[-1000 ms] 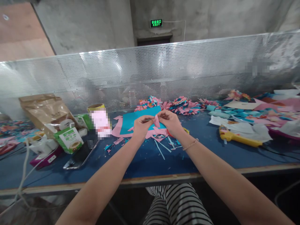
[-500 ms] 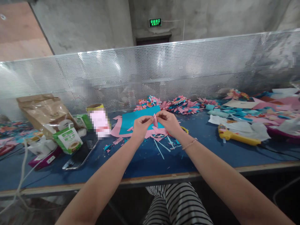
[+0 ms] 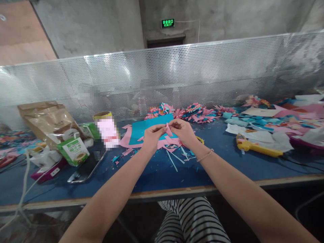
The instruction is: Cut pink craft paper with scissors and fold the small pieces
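A small folded piece of pink paper (image 3: 168, 130) is pinched between the fingertips of both hands above the table. My left hand (image 3: 154, 135) is closed on its left side, and my right hand (image 3: 182, 131) grips it from the right. Beneath and behind them lies a blue paper sheet (image 3: 143, 125) on top of pink paper (image 3: 125, 137). Pink and blue offcuts (image 3: 174, 163) are scattered just below the hands. A yellow ring-shaped handle (image 3: 200, 140) shows partly beside my right wrist; what it belongs to is hidden.
A yellow glue gun (image 3: 263, 149) rests at the right near paper scraps. Piles of paper flowers (image 3: 198, 113) line the back, before a perforated metal screen (image 3: 197, 71). At left stand a brown paper bag (image 3: 48, 118), a green-white carton (image 3: 73, 152) and a phone (image 3: 87, 167).
The pink paper has turned slightly in my fingertips, its lower end now pointing more to the right. Both hands stay in nearly the same place.
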### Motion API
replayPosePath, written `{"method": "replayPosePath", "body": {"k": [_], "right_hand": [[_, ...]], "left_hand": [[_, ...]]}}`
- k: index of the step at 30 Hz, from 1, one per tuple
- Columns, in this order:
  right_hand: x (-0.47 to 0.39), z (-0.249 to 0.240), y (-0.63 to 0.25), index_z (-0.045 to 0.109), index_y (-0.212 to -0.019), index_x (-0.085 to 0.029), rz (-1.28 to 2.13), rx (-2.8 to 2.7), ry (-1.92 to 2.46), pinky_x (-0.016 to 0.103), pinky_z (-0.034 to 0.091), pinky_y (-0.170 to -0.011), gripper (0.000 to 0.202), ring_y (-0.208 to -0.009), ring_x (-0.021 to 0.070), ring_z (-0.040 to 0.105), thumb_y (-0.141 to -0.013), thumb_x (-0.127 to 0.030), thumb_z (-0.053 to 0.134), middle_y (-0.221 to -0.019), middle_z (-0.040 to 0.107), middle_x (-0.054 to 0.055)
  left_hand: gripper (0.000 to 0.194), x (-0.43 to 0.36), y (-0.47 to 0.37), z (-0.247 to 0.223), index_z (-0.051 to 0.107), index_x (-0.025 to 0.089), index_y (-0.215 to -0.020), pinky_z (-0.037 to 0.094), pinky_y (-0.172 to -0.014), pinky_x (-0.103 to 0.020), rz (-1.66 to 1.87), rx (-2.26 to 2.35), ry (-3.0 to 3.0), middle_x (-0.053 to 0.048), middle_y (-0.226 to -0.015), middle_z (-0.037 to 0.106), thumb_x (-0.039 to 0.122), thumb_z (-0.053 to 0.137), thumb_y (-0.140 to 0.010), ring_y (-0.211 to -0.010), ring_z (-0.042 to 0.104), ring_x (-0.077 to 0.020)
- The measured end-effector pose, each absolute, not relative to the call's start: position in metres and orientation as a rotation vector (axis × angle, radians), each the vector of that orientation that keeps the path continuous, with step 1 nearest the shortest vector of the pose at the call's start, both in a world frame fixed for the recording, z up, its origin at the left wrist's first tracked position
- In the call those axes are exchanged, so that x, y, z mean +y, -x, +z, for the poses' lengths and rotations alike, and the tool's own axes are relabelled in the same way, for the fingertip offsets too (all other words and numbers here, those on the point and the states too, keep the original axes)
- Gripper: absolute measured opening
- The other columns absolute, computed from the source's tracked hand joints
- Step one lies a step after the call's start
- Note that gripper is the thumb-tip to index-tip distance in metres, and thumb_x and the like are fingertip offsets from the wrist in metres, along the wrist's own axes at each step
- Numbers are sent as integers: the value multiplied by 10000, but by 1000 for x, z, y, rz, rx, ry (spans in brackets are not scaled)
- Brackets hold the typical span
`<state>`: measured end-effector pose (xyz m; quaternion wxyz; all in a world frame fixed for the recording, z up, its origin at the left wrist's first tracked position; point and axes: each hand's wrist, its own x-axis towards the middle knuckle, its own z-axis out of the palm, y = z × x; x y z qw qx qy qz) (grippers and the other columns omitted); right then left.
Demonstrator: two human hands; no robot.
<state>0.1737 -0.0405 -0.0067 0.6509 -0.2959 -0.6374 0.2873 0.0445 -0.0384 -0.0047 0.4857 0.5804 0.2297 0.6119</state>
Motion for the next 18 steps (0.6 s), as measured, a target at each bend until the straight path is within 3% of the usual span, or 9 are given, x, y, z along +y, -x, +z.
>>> {"method": "replayPosePath", "body": {"k": [18], "right_hand": [[-43, -6, -174, 520, -737, -188, 586, -1440, 627, 258, 449, -640, 144, -649, 104, 532, -635, -243, 605, -698, 547, -7]], "left_hand": [[149, -42, -45, -2, 645, 164, -695, 470, -723, -315, 1496, 531, -1439, -8, -654, 625, 267, 662, -589, -627, 575, -114]]}}
